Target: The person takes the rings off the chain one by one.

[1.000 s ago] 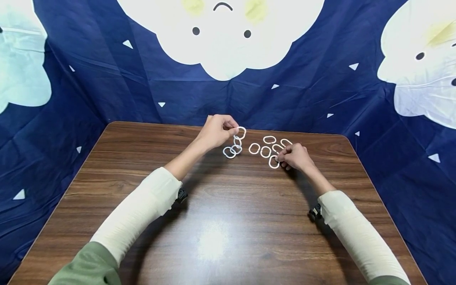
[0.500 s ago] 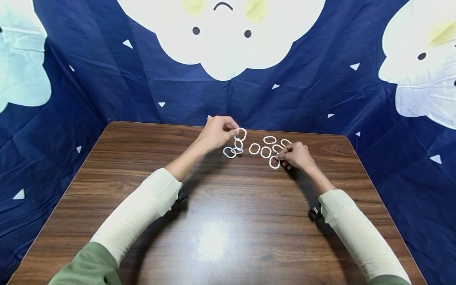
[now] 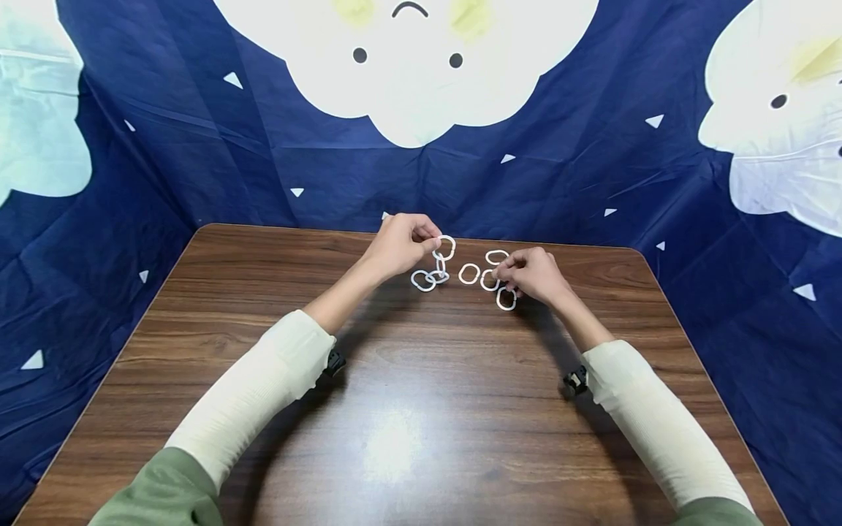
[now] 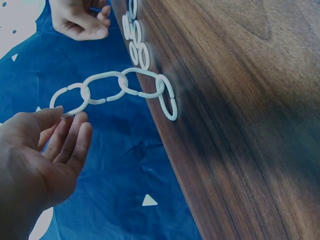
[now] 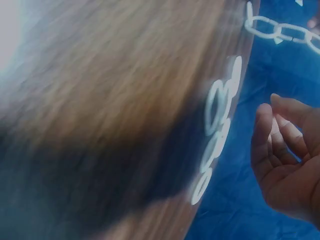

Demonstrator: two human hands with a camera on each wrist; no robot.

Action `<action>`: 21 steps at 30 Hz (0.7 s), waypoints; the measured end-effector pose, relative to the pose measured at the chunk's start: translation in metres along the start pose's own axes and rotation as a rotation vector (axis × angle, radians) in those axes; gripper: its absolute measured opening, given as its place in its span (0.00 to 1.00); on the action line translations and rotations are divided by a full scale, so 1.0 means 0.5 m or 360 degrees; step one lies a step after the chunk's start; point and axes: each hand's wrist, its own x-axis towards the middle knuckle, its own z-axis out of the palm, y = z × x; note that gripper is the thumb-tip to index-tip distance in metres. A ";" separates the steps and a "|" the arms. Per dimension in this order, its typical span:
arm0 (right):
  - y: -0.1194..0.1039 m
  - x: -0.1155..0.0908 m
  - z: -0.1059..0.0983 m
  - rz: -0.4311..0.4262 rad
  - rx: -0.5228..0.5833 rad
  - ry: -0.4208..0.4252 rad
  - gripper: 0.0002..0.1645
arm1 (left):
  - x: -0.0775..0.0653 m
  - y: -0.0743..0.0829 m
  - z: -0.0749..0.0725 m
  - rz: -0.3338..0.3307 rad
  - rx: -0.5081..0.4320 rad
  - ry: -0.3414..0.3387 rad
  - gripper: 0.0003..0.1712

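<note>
My left hand [image 3: 397, 245] pinches the end link of a short chain of white plastic links [image 4: 106, 74] between thumb and fingertip. The chain hangs down from it, and its far end rests on the table. To the right, my right hand [image 3: 536, 274] hovers over several loose white oval links [image 3: 460, 274]. Its thumb and index fingertip are close together, with nothing between them in the right wrist view. In the head view this hand covers some of the loose links. The right wrist view shows the loose links [image 5: 207, 107] lying flat, beside the hand.
The brown wood-grain table [image 3: 421, 365] has its far edge just behind the links. Dark blue cloth [image 3: 342, 175] with white clouds and small triangles hangs behind and at both sides. Black wrist cameras [image 3: 576, 381] sit under the pale sleeves.
My right hand has moved left from beside the nearest loose link to over the middle of the loose links. The left hand stays nearly still, the chain in it shifting slightly.
</note>
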 end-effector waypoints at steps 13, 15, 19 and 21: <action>-0.079 0.012 0.019 -0.0310 0.0044 0.0032 0.08 | 0.003 -0.001 -0.002 0.0001 0.0006 -0.0012 0.05; -0.088 0.015 0.021 -0.0336 0.0091 0.0025 0.09 | 0.003 0.000 -0.003 0.0003 0.0011 -0.0012 0.05; -0.105 0.020 0.022 -0.0371 0.0173 0.0014 0.10 | 0.004 0.000 -0.001 0.0001 0.0011 -0.0013 0.05; -0.113 0.023 0.023 -0.0388 0.0197 0.0011 0.10 | 0.004 0.001 -0.001 0.0003 0.0014 -0.0016 0.05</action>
